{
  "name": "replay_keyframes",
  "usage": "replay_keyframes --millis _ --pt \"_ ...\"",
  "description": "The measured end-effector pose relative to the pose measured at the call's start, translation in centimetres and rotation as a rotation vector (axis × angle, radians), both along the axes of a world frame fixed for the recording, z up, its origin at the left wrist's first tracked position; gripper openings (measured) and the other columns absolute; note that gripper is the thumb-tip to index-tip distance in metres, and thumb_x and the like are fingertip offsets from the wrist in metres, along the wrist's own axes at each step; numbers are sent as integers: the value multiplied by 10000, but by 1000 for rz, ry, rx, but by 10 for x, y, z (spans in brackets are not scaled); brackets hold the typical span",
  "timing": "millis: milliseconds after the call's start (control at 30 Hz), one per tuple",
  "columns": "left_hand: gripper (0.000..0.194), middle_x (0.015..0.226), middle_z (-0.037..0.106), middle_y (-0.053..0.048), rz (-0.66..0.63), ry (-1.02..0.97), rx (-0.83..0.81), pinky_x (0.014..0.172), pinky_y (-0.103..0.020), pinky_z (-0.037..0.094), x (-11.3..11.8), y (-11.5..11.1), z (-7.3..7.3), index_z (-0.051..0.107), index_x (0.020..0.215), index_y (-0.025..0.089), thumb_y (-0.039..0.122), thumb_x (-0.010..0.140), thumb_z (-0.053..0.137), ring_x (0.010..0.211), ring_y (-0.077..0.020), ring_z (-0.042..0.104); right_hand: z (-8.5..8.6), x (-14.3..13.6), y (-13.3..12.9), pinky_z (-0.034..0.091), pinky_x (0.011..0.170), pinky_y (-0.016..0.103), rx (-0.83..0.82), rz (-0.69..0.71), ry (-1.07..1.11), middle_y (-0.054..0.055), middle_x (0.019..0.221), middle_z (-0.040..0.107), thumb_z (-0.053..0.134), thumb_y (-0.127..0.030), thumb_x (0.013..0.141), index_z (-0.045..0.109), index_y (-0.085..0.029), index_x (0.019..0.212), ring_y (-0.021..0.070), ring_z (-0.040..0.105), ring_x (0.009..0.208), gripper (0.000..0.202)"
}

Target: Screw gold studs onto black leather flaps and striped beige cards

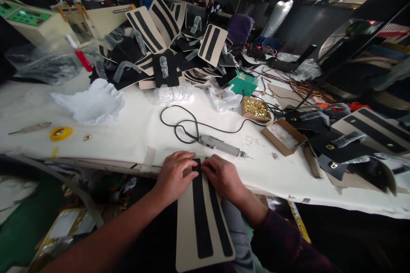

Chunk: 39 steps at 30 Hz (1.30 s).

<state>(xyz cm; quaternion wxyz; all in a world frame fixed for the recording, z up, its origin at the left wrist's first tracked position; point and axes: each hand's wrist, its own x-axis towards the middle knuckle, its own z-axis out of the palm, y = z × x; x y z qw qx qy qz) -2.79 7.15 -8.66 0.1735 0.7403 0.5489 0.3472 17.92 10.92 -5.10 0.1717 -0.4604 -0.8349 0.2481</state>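
Note:
A long beige panel (pixel 185 234) with rounded corners and two black strips (pixel 202 222) leans from my lap up to the table's front edge. My left hand (pixel 177 175) grips its upper left end, thumb and fingertips closing in around the top of one strip. Curled fingers of my right hand (pixel 222 177) hold the upper right end, fingertips close to the left ones. Whether a small part sits between the fingertips is hidden. Just beyond the hands lies a grey electric screwdriver (pixel 221 145) with a looped black cable (pixel 179 111).
Similar panels and black flaps (pixel 165 70) are heaped behind. Right of the screwdriver stand a box of gold-coloured parts (pixel 256 108) and a cardboard box (pixel 283 136). A yellow tape roll (pixel 60 133), an awl-like tool (pixel 32 128) and a white cloth-like bundle (pixel 92 102) lie left.

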Motion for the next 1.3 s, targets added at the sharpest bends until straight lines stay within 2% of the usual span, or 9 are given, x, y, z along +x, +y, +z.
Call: replay_keyframes --millis 333,567,800,1100,1300 --pt "233 1273 729 -57 -5 -2 -7 1035 -513 489 0 0 2 716 1016 252 161 816 791 1227 -297 613 12 -11 1 451 770 273 -92 107 42 17 919 641 546 -224 1027 636 -216 907 160 613 838 151" --pt "277 1276 727 -57 -12 -3 -16 1043 -512 483 0 0 4 700 1053 253 161 810 797 1235 -293 611 7 -17 4 423 736 263 -126 49 8 7 890 635 595 -196 987 659 -212 882 151 602 810 124" --pt "269 1280 727 -57 -6 2 -29 1045 -515 481 0 0 5 699 1063 253 170 823 788 1238 -296 607 5 -21 5 407 723 275 -137 -40 13 1 860 693 652 -184 915 690 -217 847 162 618 800 85" --pt "283 1295 721 -62 -8 3 -23 1043 -523 477 0 0 2 702 1079 256 188 820 794 1241 -304 606 8 -25 11 381 625 261 -263 -175 13 -14 745 697 704 -238 827 691 -219 795 151 587 677 39" --pt "249 1290 726 -59 -9 13 -28 1025 -519 478 0 0 3 702 1046 256 198 821 792 1253 -308 600 16 -24 33 343 569 237 -464 -90 -10 -48 648 623 745 -216 770 692 -199 769 118 525 615 56"
